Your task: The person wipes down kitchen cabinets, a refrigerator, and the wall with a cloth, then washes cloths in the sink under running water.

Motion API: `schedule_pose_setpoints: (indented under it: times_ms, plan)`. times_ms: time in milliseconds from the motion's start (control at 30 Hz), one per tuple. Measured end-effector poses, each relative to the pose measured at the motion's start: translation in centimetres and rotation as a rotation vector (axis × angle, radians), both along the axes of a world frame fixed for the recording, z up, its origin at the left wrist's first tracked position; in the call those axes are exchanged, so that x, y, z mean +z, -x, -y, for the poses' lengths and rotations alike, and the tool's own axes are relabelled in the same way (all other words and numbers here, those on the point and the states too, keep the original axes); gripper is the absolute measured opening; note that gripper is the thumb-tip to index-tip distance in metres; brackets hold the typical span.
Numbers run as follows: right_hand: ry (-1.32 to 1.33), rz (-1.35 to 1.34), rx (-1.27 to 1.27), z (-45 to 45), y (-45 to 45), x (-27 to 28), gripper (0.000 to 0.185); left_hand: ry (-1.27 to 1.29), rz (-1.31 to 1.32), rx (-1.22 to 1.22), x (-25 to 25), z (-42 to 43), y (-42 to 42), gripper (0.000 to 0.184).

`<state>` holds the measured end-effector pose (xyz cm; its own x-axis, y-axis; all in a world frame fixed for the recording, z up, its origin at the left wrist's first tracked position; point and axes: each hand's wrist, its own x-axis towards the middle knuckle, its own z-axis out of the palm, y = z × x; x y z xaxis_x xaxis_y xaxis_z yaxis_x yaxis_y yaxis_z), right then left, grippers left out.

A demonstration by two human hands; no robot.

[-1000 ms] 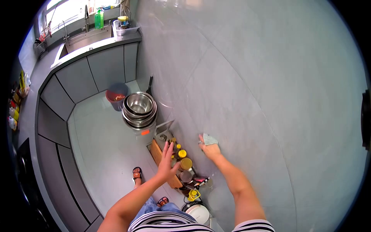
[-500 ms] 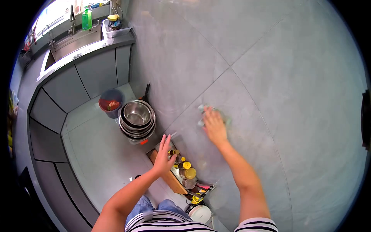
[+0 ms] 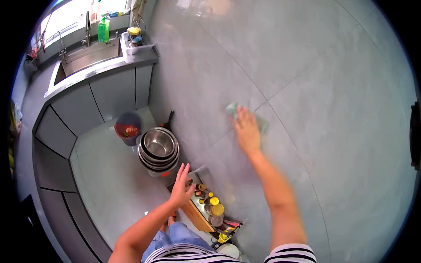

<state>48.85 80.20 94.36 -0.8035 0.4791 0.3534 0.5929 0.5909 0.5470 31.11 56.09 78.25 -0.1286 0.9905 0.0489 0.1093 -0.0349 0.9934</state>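
A pale green cloth [image 3: 263,124] lies against the grey tiled wall [image 3: 311,83]. My right hand [image 3: 248,133] presses it flat there, fingers stretched over it, and cloth edges show on both sides. Lower left, my left hand [image 3: 180,191] is in the air with its fingers apart, holding nothing. Just beside that hand is a low wooden rack [image 3: 197,215] with several jars [image 3: 216,210], some yellow-lidded. The left hand covers the rack's far end.
Stacked steel bowls [image 3: 158,143] stand near the wall, beside a bucket [image 3: 128,136] with red contents. Grey cabinets [image 3: 113,94] and a counter with a sink [image 3: 91,57] run along the left. A green bottle [image 3: 103,30] stands behind the sink.
My right hand and the cloth have moved up the wall. The left hand has shifted slightly toward me, still open. The camera view has tilted a little upward.
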Motion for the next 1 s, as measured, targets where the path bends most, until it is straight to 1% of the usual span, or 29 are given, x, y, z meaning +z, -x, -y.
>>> schedule_pose_setpoints:
  times_ms: [33,67,133,167,200,233,267,300,367,400,433,467,500,567,600,633,667,700,767,800,867,900,933,1000]
  plan:
    - [0.033,0.034,0.018,-0.9,-0.4,-4.0,0.047,-0.007,0.004,0.006,-0.2,-0.2,0.3,0.086]
    - [0.092,0.105,-0.051,-2.1,-1.2,-10.2,0.047,0.034,0.072,0.016,0.5,-0.1,0.9,0.084]
    - [0.221,0.239,-0.099,-1.1,-2.1,-17.2,0.046,0.01,0.0,0.008,1.0,0.2,3.1,0.082]
    - [0.292,0.311,-0.079,-1.0,-2.2,-17.7,0.046,-0.013,-0.033,0.002,1.4,-0.3,4.2,0.081]
    - [0.293,0.222,-0.068,-2.0,-1.3,-16.5,0.045,-0.032,-0.12,0.022,1.9,-0.7,5.7,0.077]
    - [0.3,0.134,-0.058,-2.0,-0.5,-14.7,0.044,-0.094,-0.124,0.076,2.0,-1.6,6.7,0.075]
    - [0.307,0.046,-0.044,-1.7,-0.1,-12.8,0.043,-0.074,-0.123,0.091,2.2,-2.5,7.5,0.073]
    - [0.205,0.041,-0.027,-2.2,1.0,-7.9,0.041,-0.061,-0.125,0.111,3.9,-3.9,8.4,0.072]
    - [-0.017,-0.092,-0.032,-3.4,3.5,3.6,0.037,-0.16,-0.157,0.084,6.5,-7.5,9.1,0.071]
    - [-0.136,-0.216,-0.05,-3.6,4.4,8.7,0.035,-0.208,-0.184,0.063,8.3,-9.6,8.9,0.071]
    - [-0.217,-0.273,-0.038,-3.4,4.5,13.9,0.037,-0.259,-0.212,0.043,10.3,-11.7,8.7,0.071]
    - [-0.298,-0.329,-0.026,-2.9,4.5,17.8,0.039,-0.266,-0.203,0.01,12.9,-13.3,8.3,0.071]
    - [-0.363,-0.372,-0.07,-2.1,4.8,20.2,0.04,-0.353,-0.263,0.003,14.4,-15.0,7.9,0.071]
    - [-0.498,-0.46,-0.154,-2.0,5.2,23.8,0.042,-0.535,-0.383,-0.005,17.0,-19.4,7.3,0.072]
    - [-0.499,-0.427,-0.145,-2.8,5.3,22.8,0.045,-0.547,-0.387,-0.057,19.7,-20.4,7.3,0.075]
    - [-0.344,-0.401,-0.055,-5.4,5.4,18.6,0.044,-0.588,-0.427,-0.066,22.7,-22.6,8.2,0.077]
    - [-0.165,-0.357,0.031,-7.3,5.4,15.2,0.043,-0.604,-0.455,-0.076,24.5,-23.7,8.6,0.079]
    - [-0.207,-0.285,0.072,-7.8,5.5,17.0,0.038,-0.62,-0.486,-0.09,26.2,-25.2,9.1,0.081]
    - [-0.286,-0.139,0.147,-6.7,5.8,22.3,0.029,-0.79,-0.621,-0.099,28.5,-29.4,11.6,0.086]
    - [-0.327,-0.186,-0.058,-5.9,6.3,26.0,0.034,-0.871,-0.684,-0.104,29.3,-31.2,12.9,0.089]
    - [-0.599,-0.401,-0.108,-5.6,6.9,33.9,0.036,-0.864,-0.722,-0.049,32.3,-34.6,15.2,0.093]
    - [-0.753,-0.455,-0.096,-5.9,7.6,36.7,0.037,-0.863,-0.741,-0.021,33.5,-36.0,16.2,0.095]
    - [-0.914,-0.498,-0.082,-5.9,8.3,38.6,0.038,-0.879,-0.724,-0.023,34.6,-36.9,17.0,0.096]
    - [-0.918,-0.577,-0.119,-8.2,10.4,39.0,0.04,-0.903,-0.686,-0.022,36.6,-38.5,18.7,0.098]
